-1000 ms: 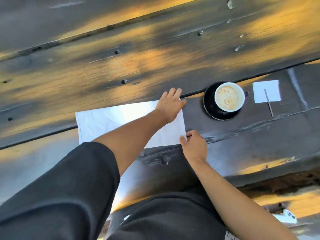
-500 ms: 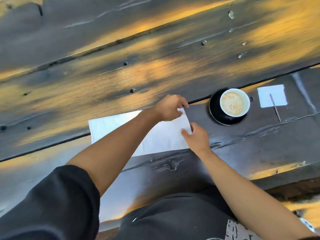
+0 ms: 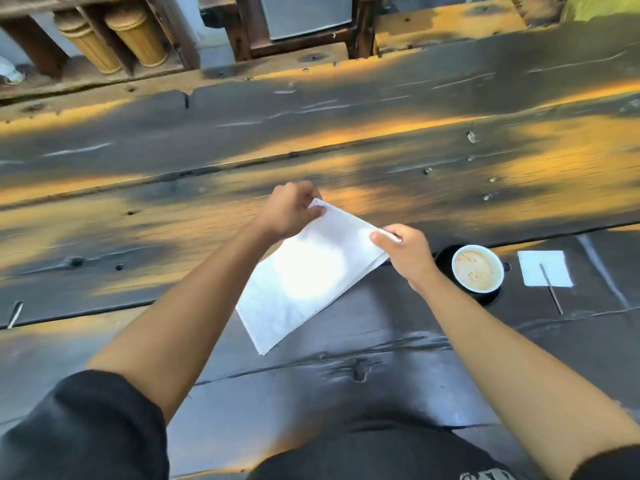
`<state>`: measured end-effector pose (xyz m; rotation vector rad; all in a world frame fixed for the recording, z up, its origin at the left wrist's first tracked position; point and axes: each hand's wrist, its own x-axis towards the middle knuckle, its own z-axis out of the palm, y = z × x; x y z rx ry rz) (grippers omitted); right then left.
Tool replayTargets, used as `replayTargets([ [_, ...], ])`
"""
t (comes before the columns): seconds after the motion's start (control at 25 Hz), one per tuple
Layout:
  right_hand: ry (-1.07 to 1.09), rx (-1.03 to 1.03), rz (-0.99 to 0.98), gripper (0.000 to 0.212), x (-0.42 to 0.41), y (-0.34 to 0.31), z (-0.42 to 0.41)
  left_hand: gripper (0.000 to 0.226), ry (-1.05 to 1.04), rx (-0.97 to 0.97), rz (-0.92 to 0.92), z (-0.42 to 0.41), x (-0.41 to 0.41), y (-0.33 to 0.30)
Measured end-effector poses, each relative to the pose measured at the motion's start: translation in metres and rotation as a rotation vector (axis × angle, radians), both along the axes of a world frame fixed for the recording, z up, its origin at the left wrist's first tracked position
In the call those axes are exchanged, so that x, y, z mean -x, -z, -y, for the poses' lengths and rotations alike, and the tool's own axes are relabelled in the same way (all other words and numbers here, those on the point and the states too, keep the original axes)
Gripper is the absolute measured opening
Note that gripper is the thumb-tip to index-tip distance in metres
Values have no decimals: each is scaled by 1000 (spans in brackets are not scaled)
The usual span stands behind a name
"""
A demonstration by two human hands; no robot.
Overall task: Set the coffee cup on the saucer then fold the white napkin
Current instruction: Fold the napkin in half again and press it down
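The white napkin [image 3: 304, 278] is lifted off the dark wooden table, hanging slanted between both hands. My left hand [image 3: 289, 211] pinches its far corner. My right hand [image 3: 405, 252] pinches the near right corner. The napkin's lower corner reaches down to the table near me. A white coffee cup [image 3: 477, 268] full of milky coffee stands on a black saucer [image 3: 446, 254] just right of my right hand.
A small white paper square [image 3: 550, 266] with a thin dark stick [image 3: 551, 289] on it lies right of the cup. The table [image 3: 207, 150] is wide, dark and worn. Wooden furniture and two ribbed tan cylinders [image 3: 114, 36] stand beyond its far edge.
Both hands have gripped the napkin's right-hand corners and raised it off the table; it lay flat before. The head view has tilted up, showing the far edge.
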<state>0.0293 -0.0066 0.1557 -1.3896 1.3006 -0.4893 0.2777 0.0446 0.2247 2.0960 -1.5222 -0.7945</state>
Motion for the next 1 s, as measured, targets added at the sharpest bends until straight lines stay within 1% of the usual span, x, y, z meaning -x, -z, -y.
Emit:
replayTargets([
  [0.16, 50, 100, 156, 15, -58, -71, 51, 14, -228, 225, -67, 25, -39, -68],
  [0.24, 43, 200, 206, 16, -86, -114, 74, 17, -347, 341, -146, 39, -53, -106],
  [0.32, 16, 315, 255, 18, -104, -158, 89, 15, -411, 476, -228, 47, -66, -141],
  [0.4, 0, 411, 324, 18, -108, -192, 96, 8, -380, 579, -251, 42, -75, -164],
  [0.52, -17, 410, 389, 4, -95, -208, 85, 6, -280, 622, -253, 10, -75, -168],
  [0.56, -33, 402, 388, 3, -87, -204, 76, 5, -257, 614, -259, -3, -72, -160],
  [0.68, -131, 386, 390, 17, -58, -167, 46, 10, -192, 533, -321, -46, -57, -115],
  [0.72, -164, 358, 378, 21, -46, -149, 33, 11, -180, 492, -340, -62, -50, -96],
  [0.8, -233, 249, 297, 28, -22, -102, 4, 12, -181, 392, -302, -99, -35, -48],
  [0.92, -306, 18, 146, 24, 15, -35, -47, 13, -232, 168, -274, -155, -7, 18],
  [1.0, -343, -66, 42, 16, 38, 0, -77, 14, -221, 19, -285, -188, 12, 47],
])
